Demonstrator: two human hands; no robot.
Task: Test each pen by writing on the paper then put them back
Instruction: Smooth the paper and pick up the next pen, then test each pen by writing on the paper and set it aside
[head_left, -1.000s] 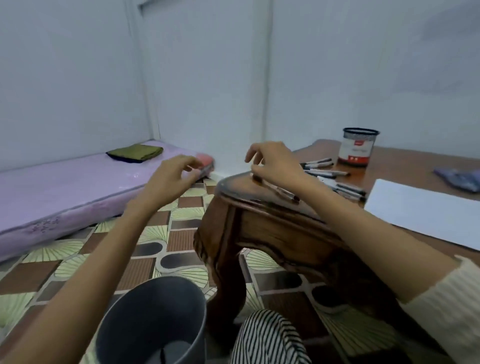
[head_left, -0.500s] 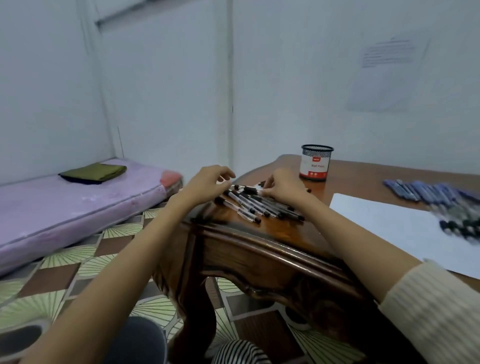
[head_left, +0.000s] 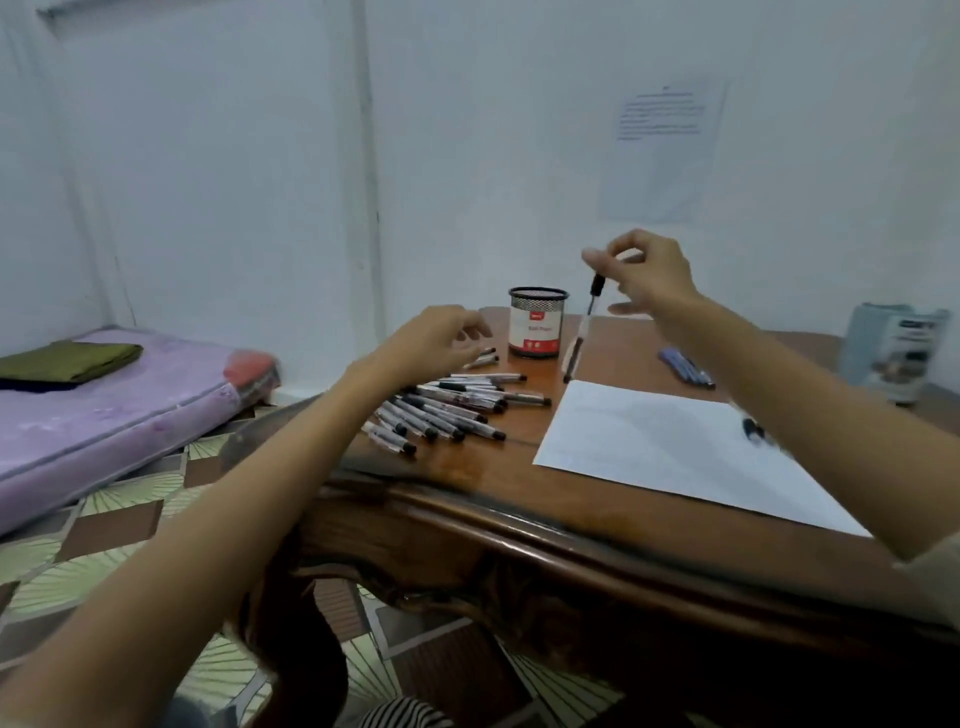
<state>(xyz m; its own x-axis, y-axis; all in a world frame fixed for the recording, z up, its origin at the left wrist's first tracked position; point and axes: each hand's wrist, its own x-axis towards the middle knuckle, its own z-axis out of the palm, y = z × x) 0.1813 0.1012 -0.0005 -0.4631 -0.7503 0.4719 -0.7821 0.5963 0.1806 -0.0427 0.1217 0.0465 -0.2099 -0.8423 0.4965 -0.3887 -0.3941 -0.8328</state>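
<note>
Ahead, the head camera looks down at a carved dark wooden tabletop (head_left: 467, 499), with both of a person's bare forearms stretched out over it.

The right hand (head_left: 647, 278) is raised above the far side of the tabletop, its grip clamped on a pen (head_left: 584, 327). Thumb and fingertips pinch the pen's black upper end. The pen hangs almost upright, tilted a little, with its lower end by the far left corner of the paper (head_left: 675, 447). Whether it touches the paper cannot be told. The paper is a white sheet lying flat on the tabletop beneath the right forearm.

The left hand (head_left: 436, 338) hovers over the far end of a heap of pens (head_left: 447, 410). Its grip is slack, the fingers loosely curled with nothing visible in them, and the hand is blurred. The heap of pens, pale barrels with black caps, lies on the tabletop left of the paper, near it but apart.

Behind the heap a black mesh pen cup (head_left: 537, 325) with a red and white label stands upright, and the held pen hangs just to its right. A few blue pens (head_left: 685, 369) lie beyond the paper. One dark pen (head_left: 753, 431), blurred, lies on the paper beside the right forearm. A blurred box (head_left: 893, 353) stands at the far right.

To the left, a bed (head_left: 130, 410) with a lilac mattress carries a folded green cloth (head_left: 67, 361), above a patterned tiled floor (head_left: 104, 545). A printed sheet (head_left: 665, 145) hangs on the white wall.
</note>
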